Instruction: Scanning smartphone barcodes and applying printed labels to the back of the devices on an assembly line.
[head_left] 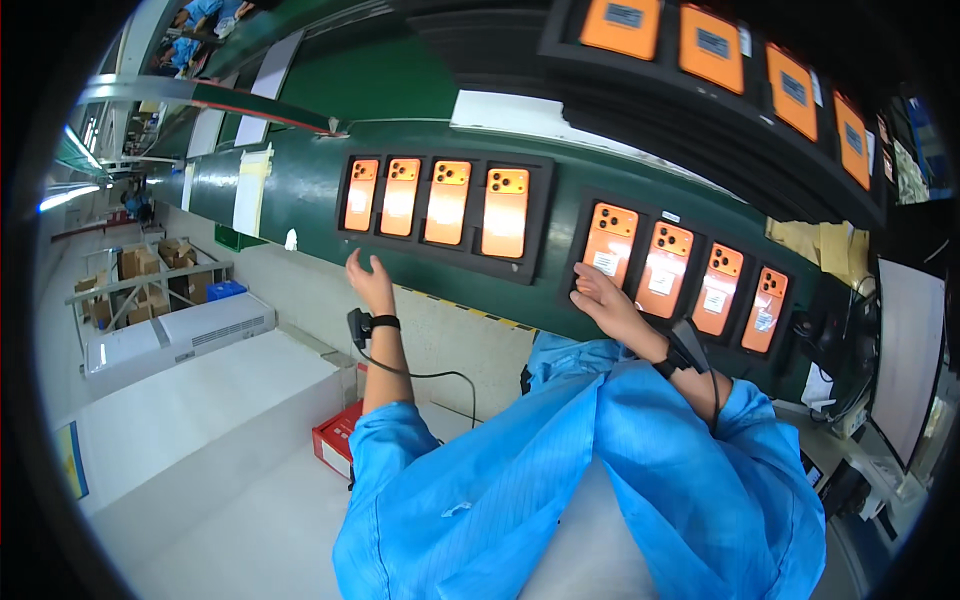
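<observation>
My left hand point(372, 285) is raised just in front of the left black tray point(532, 215), its thumb and fingers apart and nothing in them. Several orange smartphones point(447, 203) lie back up in that tray, each with a camera block at the top. By the near left corner of the right black tray point(655, 209), my right hand point(610, 305) has its fingers stretched out, close to the leftmost phone point(610, 240) there; whether they touch it I cannot tell. The orange phones point(664, 270) in this tray carry white labels. Both wrists wear black straps with a small device and cable.
A tall stack of black trays point(690, 150) stands at the back right, orange phones point(712, 45) in its top one. Right of the green bench point(300, 190) is a monitor point(908, 350). Yellow-black tape point(470, 308) marks the bench edge. A red box point(335, 440) sits low left.
</observation>
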